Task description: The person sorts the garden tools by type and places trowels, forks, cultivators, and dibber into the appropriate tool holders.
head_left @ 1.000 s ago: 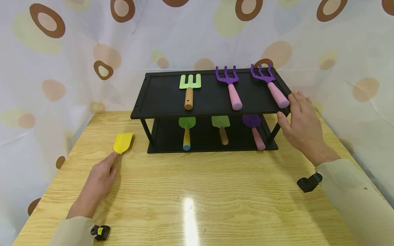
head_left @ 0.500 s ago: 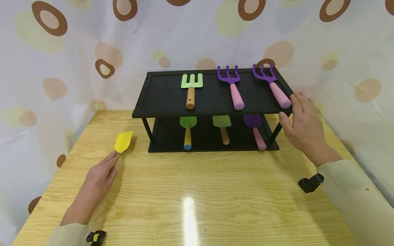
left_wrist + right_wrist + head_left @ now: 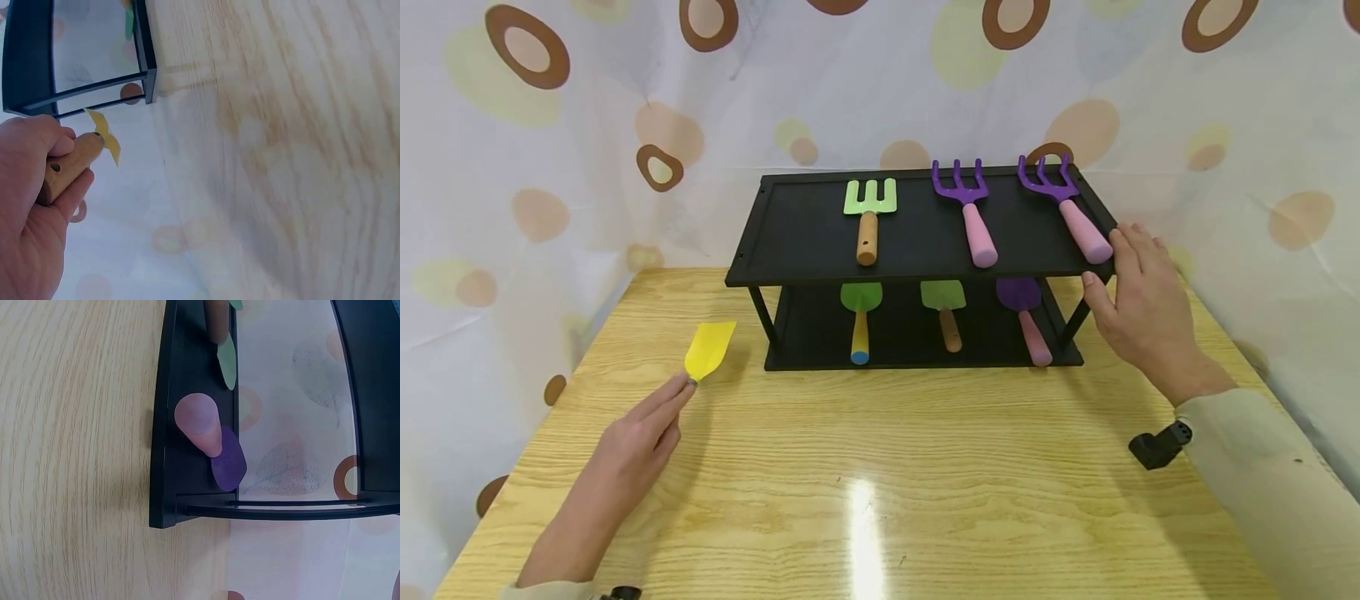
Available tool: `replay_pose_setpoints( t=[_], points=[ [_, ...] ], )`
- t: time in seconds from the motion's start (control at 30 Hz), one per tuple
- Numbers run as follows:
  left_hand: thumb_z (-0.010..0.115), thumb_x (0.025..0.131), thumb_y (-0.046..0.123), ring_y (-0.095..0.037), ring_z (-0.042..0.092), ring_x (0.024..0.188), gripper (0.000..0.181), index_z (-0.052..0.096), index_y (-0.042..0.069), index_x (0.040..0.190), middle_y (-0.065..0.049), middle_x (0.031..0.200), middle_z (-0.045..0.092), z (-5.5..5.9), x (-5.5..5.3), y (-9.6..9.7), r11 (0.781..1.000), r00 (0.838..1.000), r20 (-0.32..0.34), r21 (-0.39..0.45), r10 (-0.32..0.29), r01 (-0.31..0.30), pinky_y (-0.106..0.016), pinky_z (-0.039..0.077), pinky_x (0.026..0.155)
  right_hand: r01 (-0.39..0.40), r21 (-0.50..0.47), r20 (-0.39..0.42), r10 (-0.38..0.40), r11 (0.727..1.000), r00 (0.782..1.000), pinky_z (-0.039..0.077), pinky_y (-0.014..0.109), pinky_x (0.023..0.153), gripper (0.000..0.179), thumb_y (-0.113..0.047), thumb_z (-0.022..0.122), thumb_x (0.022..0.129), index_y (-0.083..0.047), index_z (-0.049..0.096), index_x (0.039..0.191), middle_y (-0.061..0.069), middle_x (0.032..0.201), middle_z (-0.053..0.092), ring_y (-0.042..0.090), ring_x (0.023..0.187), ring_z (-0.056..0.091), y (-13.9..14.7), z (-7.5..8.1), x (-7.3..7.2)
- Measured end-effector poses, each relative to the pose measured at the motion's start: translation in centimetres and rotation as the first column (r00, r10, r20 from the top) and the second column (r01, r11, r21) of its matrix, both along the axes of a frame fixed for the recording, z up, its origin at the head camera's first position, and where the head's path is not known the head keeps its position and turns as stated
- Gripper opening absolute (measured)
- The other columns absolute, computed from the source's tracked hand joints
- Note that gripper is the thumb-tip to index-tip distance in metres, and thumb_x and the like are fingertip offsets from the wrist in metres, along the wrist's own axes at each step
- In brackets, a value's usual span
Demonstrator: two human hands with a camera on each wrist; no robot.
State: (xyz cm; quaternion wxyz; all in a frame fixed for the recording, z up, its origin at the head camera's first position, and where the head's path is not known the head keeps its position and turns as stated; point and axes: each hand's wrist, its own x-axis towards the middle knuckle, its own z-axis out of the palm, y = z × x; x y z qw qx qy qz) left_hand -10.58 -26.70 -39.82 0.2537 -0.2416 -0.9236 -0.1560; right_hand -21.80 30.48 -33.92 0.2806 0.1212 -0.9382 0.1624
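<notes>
My left hand (image 3: 632,454) grips a small garden trowel by its wooden handle (image 3: 74,165), left of the black two-tier rack. The trowel's yellow blade (image 3: 709,350) points away from me, raised over the table; its shadow falls to the right. My right hand (image 3: 1146,317) rests on the rack's (image 3: 797,242) right front corner, thumb at the front edge and fingers along the side. Closest to that hand on the top tier lies a purple hand rake (image 3: 1084,229) with a pink handle. Below it, on the lower tier, sits a purple trowel (image 3: 200,425), also pink-handled.
Along the top tier lie a light green fork (image 3: 868,233) and another purple rake (image 3: 978,233). The lower tier bears a green trowel with a yellow handle (image 3: 860,333) and one with a brown handle (image 3: 951,329). A patterned curtain (image 3: 850,83) hangs behind the wooden table (image 3: 925,467).
My left hand has lifted the yellow trowel off the table and shifted slightly, its blade now tilted more to the right. The right hand stays at the rack's corner.
</notes>
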Motion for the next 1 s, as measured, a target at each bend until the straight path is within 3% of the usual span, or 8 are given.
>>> replay_pose_setpoints(
  t=[0.1,0.17,0.27,0.37,0.5,0.6,0.8,1.0],
  points=[
    [0.064,0.077,-0.019,-0.029,0.066,0.113,0.049,0.063,-0.008,0.126,-0.021,0.134,0.062,0.1,0.5,0.0,0.999,0.997,-0.053,-0.01,-0.053,0.052,-0.008,0.051,0.087,0.002,0.004,-0.005,-0.002,1.0,1.0,0.013,0.051,0.127,0.063,-0.03,0.045,0.1,0.013,0.036,0.145,0.034,0.15,0.038,0.045,0.146,0.029,0.1,0.0,-0.1],
    [0.054,0.093,-0.006,-0.02,0.062,0.12,0.035,0.064,-0.007,0.126,-0.019,0.134,0.062,0.1,0.7,-0.1,0.996,0.993,-0.078,-0.015,-0.088,0.087,0.0,0.043,0.093,0.006,0.008,0.0,-0.006,1.0,1.0,0.013,0.051,0.127,0.063,-0.03,0.045,0.1,0.013,0.036,0.145,0.033,0.151,0.037,0.045,0.147,0.029,0.1,0.0,-0.2],
    [0.033,0.106,0.016,-0.006,0.051,0.129,0.043,0.064,-0.006,0.126,-0.017,0.134,0.063,0.0,0.8,0.0,0.991,0.986,-0.103,-0.025,-0.135,0.133,-0.001,0.039,0.1,0.012,0.011,0.014,-0.012,1.0,1.0,0.012,0.051,0.127,0.064,-0.031,0.045,0.1,0.013,0.035,0.145,0.033,0.152,0.036,0.045,0.147,0.028,0.1,0.0,-0.1],
    [0.022,0.107,0.027,0.002,0.044,0.133,0.057,0.065,-0.005,0.125,-0.016,0.133,0.063,0.0,1.0,0.2,0.986,0.98,-0.112,-0.029,-0.166,0.164,-0.001,0.04,0.099,0.014,0.013,0.031,-0.014,1.0,0.999,0.011,0.05,0.127,0.064,-0.031,0.045,0.1,0.012,0.034,0.146,0.033,0.153,0.035,0.045,0.148,0.026,0.1,0.1,-0.1],
    [0.046,0.101,0.008,-0.003,0.052,0.13,0.035,0.064,-0.003,0.128,-0.015,0.134,0.063,0.1,1.4,0.5,0.984,0.983,-0.062,-0.033,-0.175,0.174,0.0,0.038,0.099,0.016,0.014,0.04,-0.017,1.0,0.999,0.011,0.05,0.127,0.065,-0.032,0.044,0.1,0.012,0.034,0.146,0.033,0.153,0.034,0.045,0.148,0.026,0.1,0.1,-0.1],
    [0.057,0.089,-0.006,-0.016,0.063,0.121,0.042,0.063,0.0,0.13,-0.014,0.136,0.063,0.3,1.6,0.7,0.984,0.985,-0.018,-0.052,-0.169,0.168,-0.003,0.043,0.098,0.017,0.013,0.035,-0.017,1.0,0.999,0.012,0.05,0.127,0.064,-0.031,0.045,0.1,0.013,0.034,0.146,0.033,0.153,0.035,0.045,0.148,0.026,0.2,0.0,-0.1],
    [0.04,0.099,0.007,-0.027,0.07,0.109,0.039,0.065,0.002,0.129,-0.012,0.135,0.064,0.5,1.4,1.1,0.98,0.982,-0.01,-0.061,-0.188,0.187,-0.008,0.048,0.095,0.017,0.013,0.039,-0.018,1.0,0.999,0.011,0.05,0.128,0.065,-0.031,0.045,0.1,0.013,0.034,0.146,0.033,0.153,0.034,0.045,0.148,0.026,0.1,0.1,0.0],
    [0.053,0.081,-0.006,-0.025,0.072,0.103,0.046,0.068,0.001,0.124,-0.012,0.128,0.068,0.5,0.8,2.1,0.97,0.971,-0.035,-0.058,-0.238,0.235,-0.012,0.054,0.086,0.02,0.011,0.041,-0.02,1.0,0.999,0.011,0.049,0.128,0.065,-0.032,0.045,0.1,0.012,0.034,0.146,0.032,0.153,0.034,0.044,0.148,0.025,0.0,0.1,0.1]
  ],
)
